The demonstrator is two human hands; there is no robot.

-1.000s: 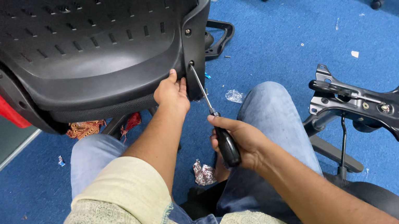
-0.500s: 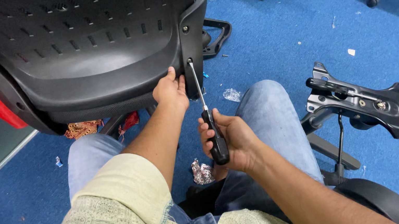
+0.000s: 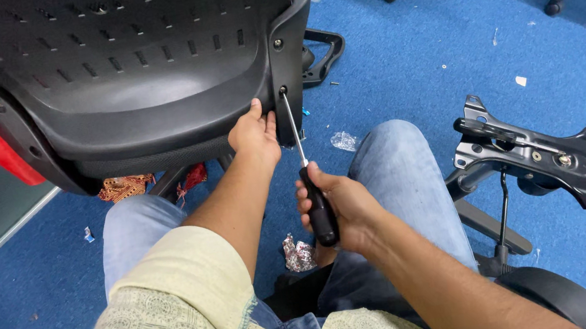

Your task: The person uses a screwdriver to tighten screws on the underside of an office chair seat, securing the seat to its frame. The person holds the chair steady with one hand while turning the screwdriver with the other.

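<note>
left hand (image 3: 255,134): arm stretched forward, fingers pressed flat, thumb up
right hand (image 3: 338,208): fist closed, forearm angled inward

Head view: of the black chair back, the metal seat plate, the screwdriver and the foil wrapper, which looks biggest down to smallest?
1. Chair back, by far the largest, though nearest the camera.
2. Seat plate.
3. Screwdriver, held in the right hand; long but thin.
4. Foil wrapper, partly hidden.
</note>
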